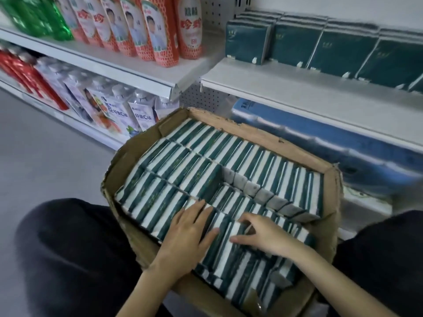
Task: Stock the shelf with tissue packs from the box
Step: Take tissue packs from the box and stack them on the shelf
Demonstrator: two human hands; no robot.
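An open cardboard box [270, 136] sits in front of me, packed with several rows of green-and-white tissue packs [206, 161] standing on edge. A gap in the middle row shows grey pack ends lower down. My left hand [190, 227] lies on the near packs with its fingers pushed down between them. My right hand [258, 234] is beside it, fingers curled over the top edge of a bunch of packs [229, 245] between the two hands. Dark green tissue packs [297, 44] stand in a row at the back of the white shelf [297, 94] at the upper right.
The front strip of that shelf is bare. Below it lie blue wrapped bundles [320, 138]. To the left, shelves hold orange bottles [164, 30], green bottles [36, 17] and white pouches [114, 108]. My dark-trousered knees [68, 248] flank the box on the grey floor.
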